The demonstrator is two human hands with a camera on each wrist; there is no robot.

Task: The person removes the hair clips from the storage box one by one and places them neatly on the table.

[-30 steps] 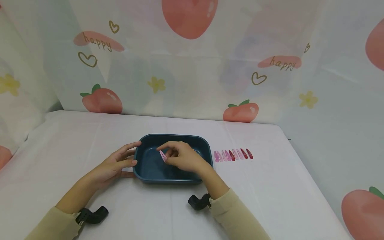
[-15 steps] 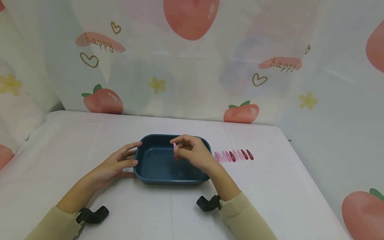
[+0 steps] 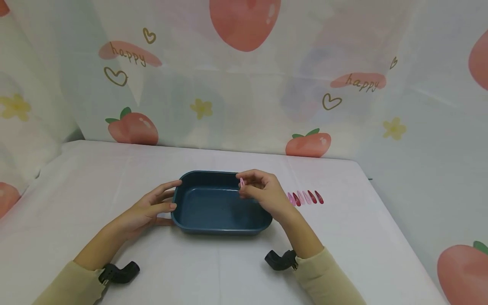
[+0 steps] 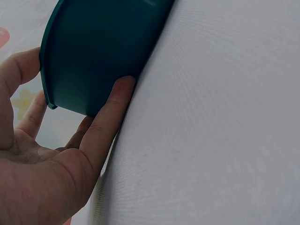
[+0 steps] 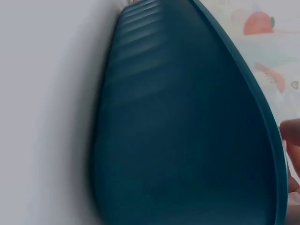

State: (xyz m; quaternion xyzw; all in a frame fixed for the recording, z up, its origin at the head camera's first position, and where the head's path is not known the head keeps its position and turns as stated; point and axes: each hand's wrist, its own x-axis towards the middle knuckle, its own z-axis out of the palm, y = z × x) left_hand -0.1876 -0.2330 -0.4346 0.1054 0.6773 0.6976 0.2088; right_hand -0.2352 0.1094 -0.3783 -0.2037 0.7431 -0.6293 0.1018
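Note:
In the head view a dark blue rectangular basin (image 3: 221,231) stands on the white table. My left hand (image 3: 142,212) touches its left end with spread, fairly straight fingers; the left wrist view shows fingertips (image 4: 123,86) against the outer wall. Above the basin's right part, my right hand (image 3: 264,192) pinches a small pink hair clip (image 3: 242,182) between thumb and fingers. The right wrist view catches only part of that hand (image 5: 291,154) past the basin's rim. To the right, several pink and red hair clips (image 3: 308,197) lie in a row, the left ones hidden behind my right hand.
The white cloth-covered table (image 3: 95,178) ends at a backdrop (image 3: 244,93) printed with peaches, flowers and hearts. A black camera mount (image 3: 120,272) sits on my left wrist and another camera mount (image 3: 281,259) on my right.
My right hand has moved rightward across the basin with the pink hair clip, from its middle to its right part. The left hand stays at the basin's left end.

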